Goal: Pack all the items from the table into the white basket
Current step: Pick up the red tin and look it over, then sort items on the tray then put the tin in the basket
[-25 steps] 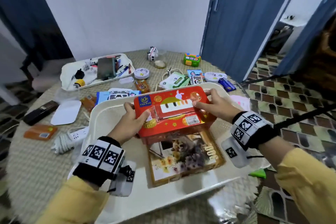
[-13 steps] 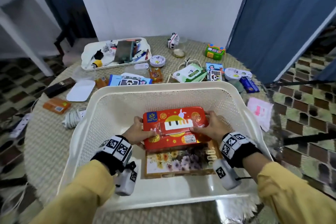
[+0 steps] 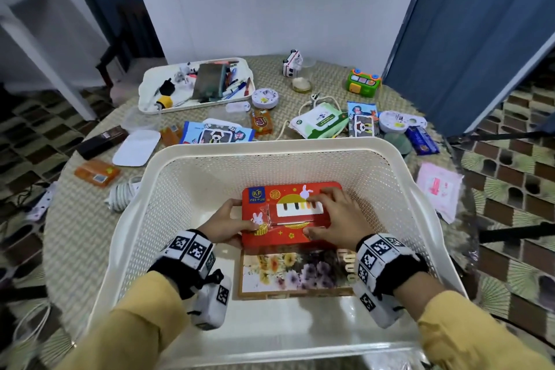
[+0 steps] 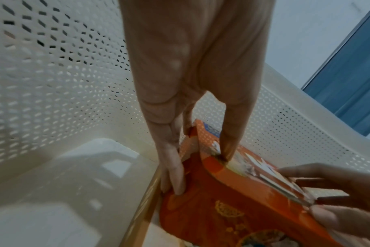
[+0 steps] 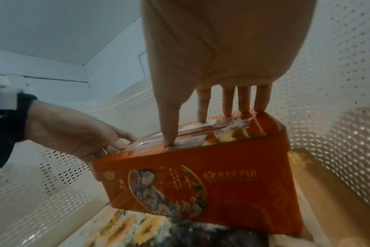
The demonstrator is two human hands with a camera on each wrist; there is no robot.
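In the lower centre of the head view, inside the white basket [image 3: 270,146], the red Kee Fui gift box [image 3: 289,213] sits low between both hands, over the far part of a flat flower-print box [image 3: 295,275] lying on the basket floor. The left hand [image 3: 223,224] grips the box's left end, thumb on the printed top and fingers [image 4: 172,168] down its side. The right hand [image 3: 333,219] lies across the right part of the top with fingers straight and spread, thumb pressing the near edge; it looks more like pressing than gripping.

The box's long axis runs left to right across the frame, roughly parallel to the basket's far wall, printed face up and its lettering upright toward the wearer. In the right wrist view it seems slightly tilted, and I cannot tell whether it rests fully on the flower-print box.

If the hands let go while it overhangs that box's far edge, it could tip or slide. Placed centrally, it may also crowd out the wet wipes pack [image 3: 318,120], green toy [image 3: 363,82] and other items left on the table.
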